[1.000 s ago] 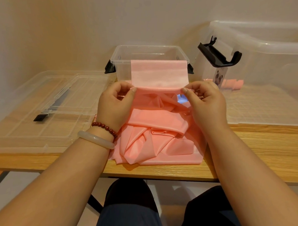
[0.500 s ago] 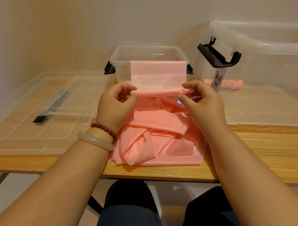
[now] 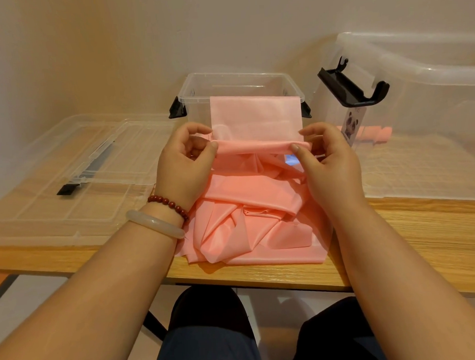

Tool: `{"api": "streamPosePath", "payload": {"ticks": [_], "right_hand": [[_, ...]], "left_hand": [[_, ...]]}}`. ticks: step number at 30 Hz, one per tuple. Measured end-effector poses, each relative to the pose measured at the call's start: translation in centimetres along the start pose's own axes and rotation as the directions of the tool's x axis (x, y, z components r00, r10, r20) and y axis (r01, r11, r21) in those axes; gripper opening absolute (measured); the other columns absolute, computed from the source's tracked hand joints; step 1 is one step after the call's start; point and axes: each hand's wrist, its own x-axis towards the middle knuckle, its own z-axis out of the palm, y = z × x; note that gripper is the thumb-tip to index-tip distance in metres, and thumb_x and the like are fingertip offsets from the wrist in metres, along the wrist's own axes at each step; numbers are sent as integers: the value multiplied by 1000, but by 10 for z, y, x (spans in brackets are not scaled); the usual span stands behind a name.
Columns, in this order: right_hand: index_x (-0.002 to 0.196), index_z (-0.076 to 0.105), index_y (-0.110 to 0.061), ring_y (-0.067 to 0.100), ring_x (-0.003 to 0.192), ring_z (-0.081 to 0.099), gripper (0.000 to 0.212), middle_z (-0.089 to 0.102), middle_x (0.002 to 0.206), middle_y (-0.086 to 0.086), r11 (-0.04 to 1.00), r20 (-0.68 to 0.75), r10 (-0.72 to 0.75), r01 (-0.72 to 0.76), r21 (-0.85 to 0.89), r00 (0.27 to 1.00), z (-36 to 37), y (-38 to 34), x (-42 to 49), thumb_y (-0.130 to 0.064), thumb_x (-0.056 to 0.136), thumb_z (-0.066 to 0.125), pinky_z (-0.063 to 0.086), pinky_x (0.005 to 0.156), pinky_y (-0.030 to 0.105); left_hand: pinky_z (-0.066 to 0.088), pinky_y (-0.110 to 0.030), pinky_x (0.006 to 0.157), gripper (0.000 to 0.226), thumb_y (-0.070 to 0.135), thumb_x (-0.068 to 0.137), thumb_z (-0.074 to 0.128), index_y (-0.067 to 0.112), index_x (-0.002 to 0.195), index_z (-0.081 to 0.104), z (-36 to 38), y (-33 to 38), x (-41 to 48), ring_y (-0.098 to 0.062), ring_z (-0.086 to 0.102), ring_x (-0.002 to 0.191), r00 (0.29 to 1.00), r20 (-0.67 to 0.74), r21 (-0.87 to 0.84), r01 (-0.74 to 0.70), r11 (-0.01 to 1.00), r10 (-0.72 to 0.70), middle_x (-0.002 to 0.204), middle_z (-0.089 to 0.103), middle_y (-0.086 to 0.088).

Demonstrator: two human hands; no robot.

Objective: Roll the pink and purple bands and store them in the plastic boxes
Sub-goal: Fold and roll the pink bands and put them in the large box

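The pink band (image 3: 248, 206) lies as a crumpled heap on the wooden table (image 3: 412, 226), just in front of the small clear box (image 3: 240, 75). One flat end of it reaches up to the front rim of the box; I cannot tell if it hangs over the rim or only leans on it. At the foot of this flat part there is a thin roll. The left hand (image 3: 187, 168) pinches its left end between thumb and fingers, and the right hand (image 3: 328, 159) pinches its right end in the same way. The roll is thin and the material looks smooth, so I think it can spring open if one pinch becomes loose. If the two hands turn unequally, the roll probably grows crooked, like a cone. The heap has many folds, and these may go into the roll as creases and make it too thick. The near border of the heap lies close to the table edge, so a pull may drag it off. No purple band is visible.
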Motion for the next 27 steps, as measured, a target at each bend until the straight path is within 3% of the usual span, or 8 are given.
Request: {"api": "streamPosePath", "payload": {"ticks": [4, 7, 9, 12, 17, 21, 24, 27], "right_hand": [[89, 63, -29, 1, 79, 55, 11, 62, 85, -13, 1000, 4, -8, 8, 14, 1000, 0, -2, 0, -19, 92, 65, 46, 69, 19], [90, 65, -29, 7, 86, 57, 13, 65, 91, -8, 1000, -1, 3, -3, -5, 1000, 1, 0, 1, -18, 94, 62, 45, 72, 14], [94, 65, -31, 6, 88, 57, 10, 63, 93, -12, 1000, 9, 24, -23, -18, 1000, 2, 1, 2, -21, 93, 63, 50, 76, 20], [98, 66, -32, 2, 88, 56, 13, 62, 95, -11, 999, 25, 5, -4, -52, 1000, 1, 3, 1, -21, 91, 67, 52, 78, 24], [97, 69, -30, -1, 86, 49, 11, 56, 97, -5, 997, 13, -27, 28, -73, 1000, 1, 2, 2, -22, 94, 63, 35, 76, 2], [91, 67, -28, -8, 87, 47, 8, 48, 99, -6, 999, 1, -16, 16, -44, 1000, 2, -2, 0, -21, 93, 65, 33, 74, -2], [91, 62, -29, -12, 87, 49, 10, 55, 97, -10, 995, 5, -52, 52, -85, 999, 3, -2, -1, -19, 95, 61, 35, 72, 0], [97, 58, -34, -5, 79, 52, 14, 57, 86, -15, 999, 6, -13, 13, -38, 1000, 3, -2, -1, -20, 95, 60, 39, 63, 7]], "left_hand": [[50, -22, 77, 21, 9, 90, 62, 29, 92, 66, -1, 1, -1, -8, 61, 81, 999, 30, 42, -25, 999, 24, 88, 65, 9], [55, -34, 77, 14, 12, 87, 66, 23, 96, 70, 0, 1, -2, -10, 61, 83, 995, 79, 28, 52, 998, -54, 87, 65, 7], [57, -35, 76, 16, 13, 86, 68, 22, 99, 69, 1, -1, -1, -12, 61, 83, 996, 77, 49, 47, 998, -50, 87, 65, 5], [52, -24, 78, 10, 15, 89, 64, 19, 97, 68, 0, -4, 1, -14, 63, 86, 998, 62, 102, -38, 994, 32, 92, 69, -2], [38, -3, 72, 10, 16, 90, 64, 8, 88, 69, 1, -5, 3, 9, 53, 79, 997, 24, 192, -76, 978, 72, 98, 59, -2], [47, -14, 74, 18, 30, 87, 59, 15, 92, 68, 0, -8, 3, -10, 62, 85, 998, 40, 151, -50, 987, 44, 95, 69, -3], [52, -24, 76, 5, 23, 88, 63, 23, 92, 64, 1, -7, 2, -21, 64, 86, 999, 34, 93, -40, 995, 37, 92, 69, -7], [54, -34, 77, 15, 22, 85, 64, 35, 91, 59, 1, -3, 0, -25, 65, 87, 999, 22, 44, -29, 999, 28, 92, 66, -11]]}}
